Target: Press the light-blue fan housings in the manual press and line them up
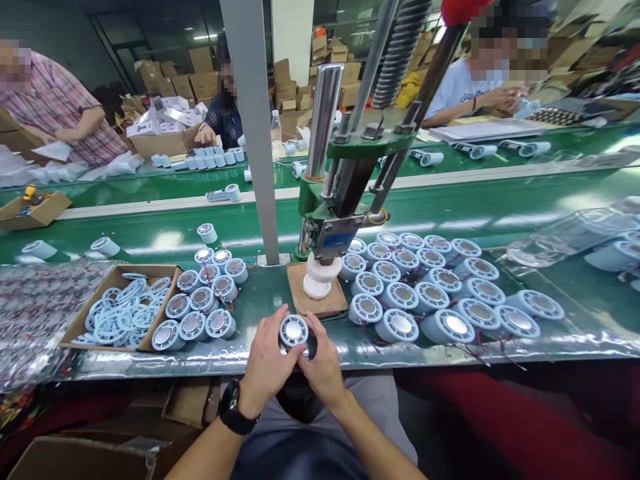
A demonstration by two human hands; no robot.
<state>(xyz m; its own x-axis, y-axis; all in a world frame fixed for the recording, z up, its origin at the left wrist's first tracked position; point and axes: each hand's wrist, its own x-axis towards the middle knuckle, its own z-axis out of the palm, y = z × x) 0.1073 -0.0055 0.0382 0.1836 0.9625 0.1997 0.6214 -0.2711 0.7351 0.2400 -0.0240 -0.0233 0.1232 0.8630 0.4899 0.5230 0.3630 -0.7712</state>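
Between my two hands is a light-blue round motor housing (pixel 294 330) with a silver disc in its ringed top, held near the bench's front edge. My left hand (pixel 270 357) wraps its left side, thumb on the near rim. My right hand (pixel 323 360) closes round the right side, its thumb meeting the other one. Just beyond stands a green hand press (pixel 345 220) with a white plastic pressing head (pixel 320 277) over a brown board (pixel 300 293). The underside of the held housing is hidden.
Rows of similar housings (pixel 433 297) with thin red wires stand on the right, and a smaller group (pixel 203 300) on the left. A cardboard box (pixel 167 287) holds light-blue rings. A grey post (pixel 255 133) rises beside the press. Co-workers sit across the green conveyor (pixel 200 220).
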